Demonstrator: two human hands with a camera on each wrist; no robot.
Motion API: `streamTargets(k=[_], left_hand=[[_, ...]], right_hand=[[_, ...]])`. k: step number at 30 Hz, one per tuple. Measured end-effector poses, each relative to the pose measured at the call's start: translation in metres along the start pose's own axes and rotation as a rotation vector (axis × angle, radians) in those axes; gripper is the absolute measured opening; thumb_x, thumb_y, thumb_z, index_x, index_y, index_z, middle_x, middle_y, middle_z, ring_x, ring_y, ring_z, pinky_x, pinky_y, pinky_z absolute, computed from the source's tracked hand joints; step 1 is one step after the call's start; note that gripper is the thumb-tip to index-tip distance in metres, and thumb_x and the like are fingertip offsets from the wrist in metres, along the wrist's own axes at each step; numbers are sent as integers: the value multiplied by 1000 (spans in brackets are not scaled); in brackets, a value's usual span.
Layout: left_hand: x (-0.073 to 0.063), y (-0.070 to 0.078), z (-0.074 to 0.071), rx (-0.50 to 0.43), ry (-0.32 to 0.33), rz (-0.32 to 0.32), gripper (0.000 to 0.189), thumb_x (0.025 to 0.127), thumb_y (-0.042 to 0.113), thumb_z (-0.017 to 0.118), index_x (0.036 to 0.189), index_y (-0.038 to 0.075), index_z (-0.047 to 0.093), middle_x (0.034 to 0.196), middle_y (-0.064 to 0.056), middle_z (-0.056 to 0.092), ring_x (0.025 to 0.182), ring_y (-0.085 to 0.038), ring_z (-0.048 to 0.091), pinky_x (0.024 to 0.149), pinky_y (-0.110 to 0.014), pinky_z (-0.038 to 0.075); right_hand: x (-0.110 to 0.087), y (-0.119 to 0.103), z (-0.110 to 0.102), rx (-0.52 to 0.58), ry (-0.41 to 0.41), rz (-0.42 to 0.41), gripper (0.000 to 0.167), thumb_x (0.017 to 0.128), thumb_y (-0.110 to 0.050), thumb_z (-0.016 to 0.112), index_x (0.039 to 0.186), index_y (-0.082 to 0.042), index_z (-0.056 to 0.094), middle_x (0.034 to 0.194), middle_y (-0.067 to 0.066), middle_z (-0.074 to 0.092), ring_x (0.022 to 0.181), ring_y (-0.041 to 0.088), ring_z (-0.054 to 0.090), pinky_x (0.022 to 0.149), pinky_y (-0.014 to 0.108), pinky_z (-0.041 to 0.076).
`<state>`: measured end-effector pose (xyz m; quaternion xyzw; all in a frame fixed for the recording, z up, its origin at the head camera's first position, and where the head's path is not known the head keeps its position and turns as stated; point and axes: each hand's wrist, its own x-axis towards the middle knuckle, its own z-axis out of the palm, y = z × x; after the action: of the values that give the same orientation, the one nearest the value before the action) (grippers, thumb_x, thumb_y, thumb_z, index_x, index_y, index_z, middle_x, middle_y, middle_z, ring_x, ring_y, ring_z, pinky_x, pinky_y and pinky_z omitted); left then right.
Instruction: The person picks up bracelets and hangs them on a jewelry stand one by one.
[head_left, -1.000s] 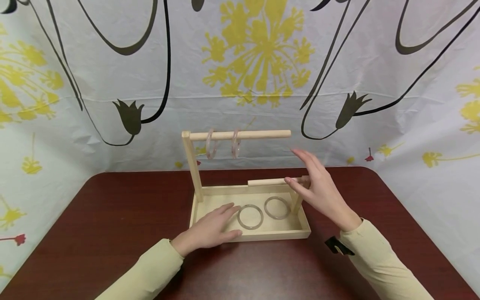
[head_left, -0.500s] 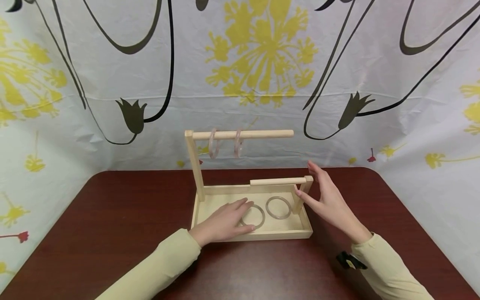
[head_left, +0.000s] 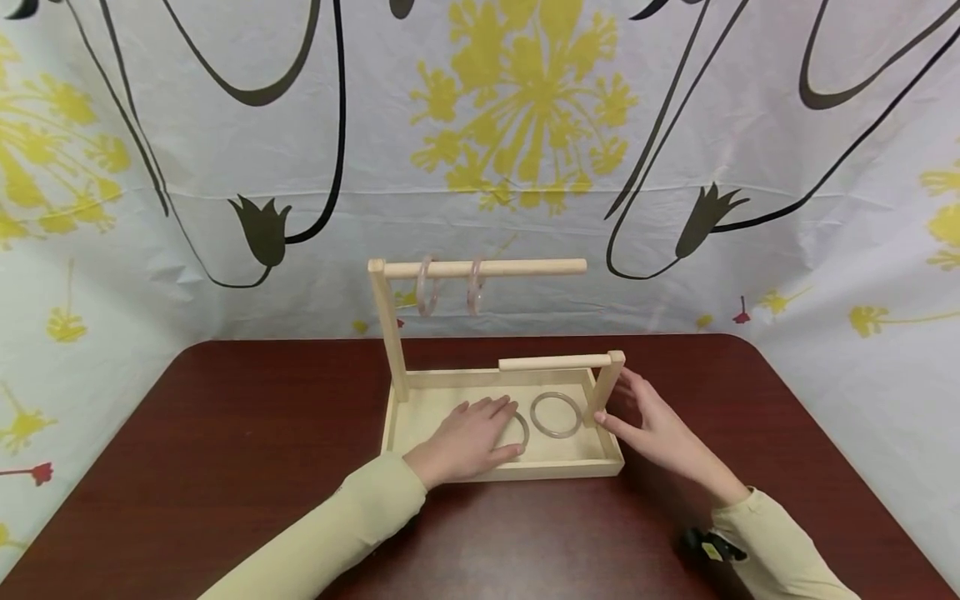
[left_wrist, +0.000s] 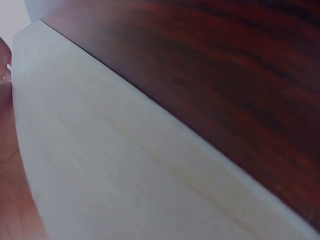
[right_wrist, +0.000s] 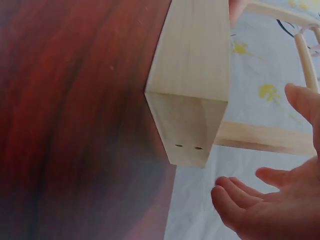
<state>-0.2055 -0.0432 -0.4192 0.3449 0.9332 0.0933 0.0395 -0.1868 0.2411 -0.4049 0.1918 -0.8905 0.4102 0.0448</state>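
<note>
A light wooden bracelet stand has a shallow tray (head_left: pixel 450 476), a tall left post with a long bar (head_left: pixel 532 267), and a short right post (head_left: pixel 604 387) with a lower bar (head_left: pixel 555 362). My left hand (head_left: pixel 468 442) reaches over the tray, fingers extended above a greyish bangle (head_left: pixel 522 429), hiding much of it. Whether it touches the bangle cannot be seen. A second bangle (head_left: pixel 556 415) lies flat to its right. My right hand (head_left: pixel 648 425) is at the short post; in the right wrist view its thumb and fingers (right_wrist: pixel 232 200) are spread on either side of the post (right_wrist: pixel 265 137).
Two pinkish translucent bangles, a left one (head_left: pixel 424 286) and a right one (head_left: pixel 474 287), hang on the long bar. The stand rests on a dark reddish-brown table (head_left: pixel 262 433). A patterned cloth (head_left: pixel 525 167) hangs behind it.
My left hand has moved right, over the left bangle in the tray. My right hand has come down from the lower bar's height to the short post.
</note>
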Motion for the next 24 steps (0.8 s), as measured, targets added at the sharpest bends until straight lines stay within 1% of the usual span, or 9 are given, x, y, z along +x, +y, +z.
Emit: streamTargets(k=[3,7,10,15,17,24], left_hand=[[1,-1,-1,-18,-32,-6,63,98,49,50,144,6,45,147,-9,43,135,-31,37,106,-56,28],[2,-4,-1,-47,-57,-12,64,97,50,50,144,7,46,147,-8,43,137,-31,34,107,-58,24],[2,-6,-1,-65,-66,-14,64,97,50,50,144,7,46,148,-8,42,138,-31,33,108,-58,23],[1,-10,-4,-88,-75,-15,66,95,50,55,143,5,46,147,-9,43,137,-33,34,108,-58,23],[0,-11,-6,-102,-77,-9,67,94,49,57,143,5,46,147,-10,43,137,-33,34,108,-58,24],[-5,-16,-7,-171,-94,17,64,95,42,58,143,2,45,148,-13,40,138,-30,34,108,-57,25]], right_hand=[[-3,-1,1,27,-61,27,75,92,-17,68,148,6,22,137,28,38,123,45,46,95,56,40],[-6,-1,1,-3,-117,53,77,92,-19,68,147,9,21,136,33,37,123,50,43,94,61,40],[-8,2,1,-37,-146,52,76,91,-22,69,145,10,25,134,31,39,122,47,45,93,60,39],[-10,6,1,-94,-217,24,75,91,-29,68,145,7,31,136,28,39,127,42,39,96,59,35],[-11,7,2,-105,-237,28,77,91,-32,68,147,6,30,139,29,37,130,41,34,98,59,34],[-12,9,2,-119,-285,65,87,90,-38,69,150,4,22,144,30,33,133,42,32,98,58,34]])
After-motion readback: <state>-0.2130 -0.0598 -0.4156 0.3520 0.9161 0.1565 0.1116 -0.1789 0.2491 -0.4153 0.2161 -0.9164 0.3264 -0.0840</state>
